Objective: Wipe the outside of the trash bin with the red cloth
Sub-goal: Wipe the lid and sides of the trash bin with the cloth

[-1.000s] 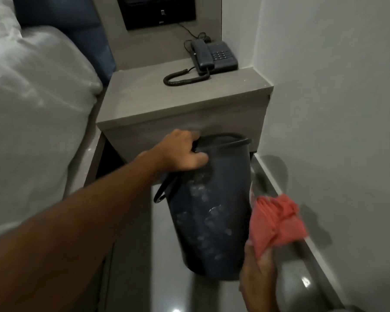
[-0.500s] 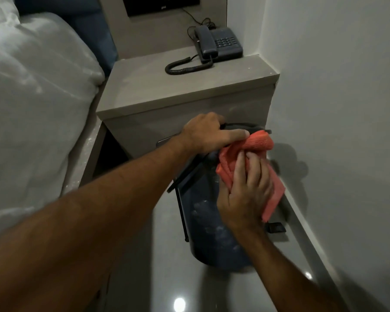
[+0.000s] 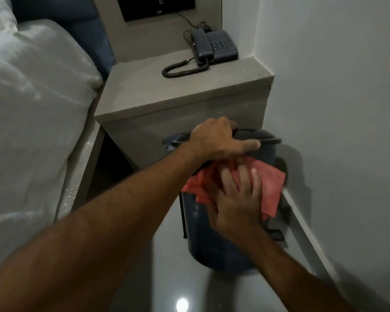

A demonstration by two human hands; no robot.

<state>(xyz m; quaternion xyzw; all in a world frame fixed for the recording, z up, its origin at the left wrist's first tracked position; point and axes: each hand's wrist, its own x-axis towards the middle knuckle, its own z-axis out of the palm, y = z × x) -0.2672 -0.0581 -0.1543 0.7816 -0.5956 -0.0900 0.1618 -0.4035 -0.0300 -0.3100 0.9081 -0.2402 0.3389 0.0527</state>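
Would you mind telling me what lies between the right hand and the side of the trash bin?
The red cloth, pressed flat under the right hand against the trash bin, per the head view.

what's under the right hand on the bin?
The red cloth, pressed flat against the upper side of the trash bin by the right hand. The bin wall beneath the cloth is covered. The left hand grips the rim above.
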